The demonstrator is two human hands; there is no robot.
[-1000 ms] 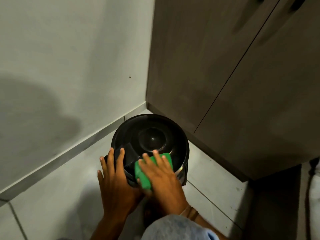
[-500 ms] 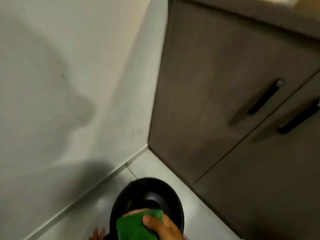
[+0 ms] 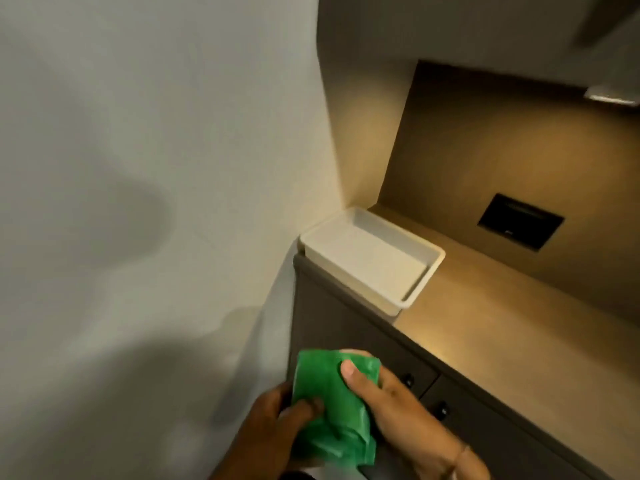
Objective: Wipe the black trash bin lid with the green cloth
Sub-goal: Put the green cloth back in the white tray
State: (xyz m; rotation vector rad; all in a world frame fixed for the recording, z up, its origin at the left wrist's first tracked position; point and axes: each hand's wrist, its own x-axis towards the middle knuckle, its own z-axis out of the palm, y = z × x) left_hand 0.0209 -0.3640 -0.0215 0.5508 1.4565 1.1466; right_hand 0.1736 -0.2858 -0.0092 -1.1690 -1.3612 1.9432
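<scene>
- Now we look much higher than half a second ago: the bin and its lid, which sat at the bottom edge then, have left the view, and so has the floor.
- At far left we see the pale wall (image 3: 138,168), crossed by soft shadows; it fills about as much of the view as before.
- Lower down, our left hand (image 3: 277,420) has come up into full view; earlier only its fingertips showed beside the bin. Its fingers are curled shut on the left edge of the cloth, thumb on top.
- Between our hands is the green cloth (image 3: 329,414), folded and crumpled, lifted clear of the lid it was pressed on a second ago. It hangs in the air in front of the cabinet's corner.
- Our right hand (image 3: 398,414) grips the cloth's right side, thumb pressed on its upper face and fingers wrapped behind it, as half a second ago.
- Above the hands a white tray (image 3: 420,280) sits at the corner of the counter, against the wall; it was out of view before.
- Right of it runs the lit counter (image 3: 502,323), with the dark cabinet (image 3: 332,327) fronts below.
- At far right a dark rectangular panel (image 3: 521,221) is set in the back wall.
</scene>
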